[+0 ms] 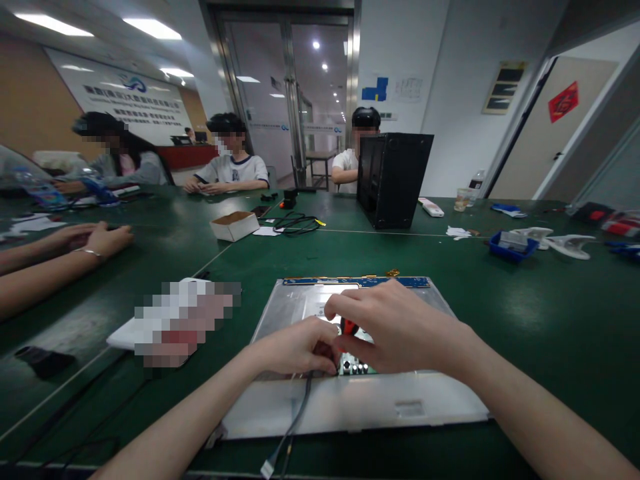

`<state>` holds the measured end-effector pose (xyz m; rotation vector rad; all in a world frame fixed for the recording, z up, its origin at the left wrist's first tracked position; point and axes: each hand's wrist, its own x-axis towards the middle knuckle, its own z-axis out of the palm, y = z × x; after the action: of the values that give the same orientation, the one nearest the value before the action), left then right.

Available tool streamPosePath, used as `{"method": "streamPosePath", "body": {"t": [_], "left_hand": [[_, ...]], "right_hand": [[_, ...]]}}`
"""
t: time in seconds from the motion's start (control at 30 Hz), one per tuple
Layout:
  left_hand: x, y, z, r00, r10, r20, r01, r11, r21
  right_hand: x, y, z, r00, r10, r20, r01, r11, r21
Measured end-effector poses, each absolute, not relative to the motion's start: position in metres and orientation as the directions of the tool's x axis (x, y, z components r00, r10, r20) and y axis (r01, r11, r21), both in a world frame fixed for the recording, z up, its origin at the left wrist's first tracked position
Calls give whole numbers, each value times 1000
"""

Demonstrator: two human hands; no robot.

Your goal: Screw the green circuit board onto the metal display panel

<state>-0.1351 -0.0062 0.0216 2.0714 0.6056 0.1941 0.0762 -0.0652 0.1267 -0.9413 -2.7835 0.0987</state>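
A flat metal-backed display panel [430, 400] lies on the table before me, with a narrow blue circuit strip [300, 282] along its far edge. My right hand [395, 327] is closed over the middle of the panel, its thumb and fingers around the red and black handle of a screwdriver [349, 327]; the tip is hidden. Beneath it, a green circuit board [356, 365] shows in part. My left hand [305, 347] rests beside the board with fingers pinched at its edge; what they hold is hidden. A dark cable [299, 420] with a white plug trails from under that hand.
At left lie a blurred-out white item [125, 333] and a black object [45, 360], near another person's hands [103, 240]. Farther off are a small box [234, 225], a black cable [300, 225], a computer case [395, 180] and a blue tray [513, 247]. Several people sit around the table.
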Motion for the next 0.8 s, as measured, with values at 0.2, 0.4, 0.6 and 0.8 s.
{"method": "streamPosePath", "body": {"t": [0.2,0.4,0.6,0.8], "left_hand": [[-135,-5,16,866,494,-77,340,-468,816],[-135,-7,17,851,516,-93,375,-475,796],[-135,-9,20,830,546,-113,408,-456,791],[-135,-7,19,845,526,-95,384,-473,793]], "right_hand": [[73,-64,126,-759,630,164,621,776,-108],[72,-64,125,-754,635,167,631,771,-86],[73,-62,122,-751,628,202,630,774,-64],[75,-62,122,-768,608,202,602,793,-98]]}}
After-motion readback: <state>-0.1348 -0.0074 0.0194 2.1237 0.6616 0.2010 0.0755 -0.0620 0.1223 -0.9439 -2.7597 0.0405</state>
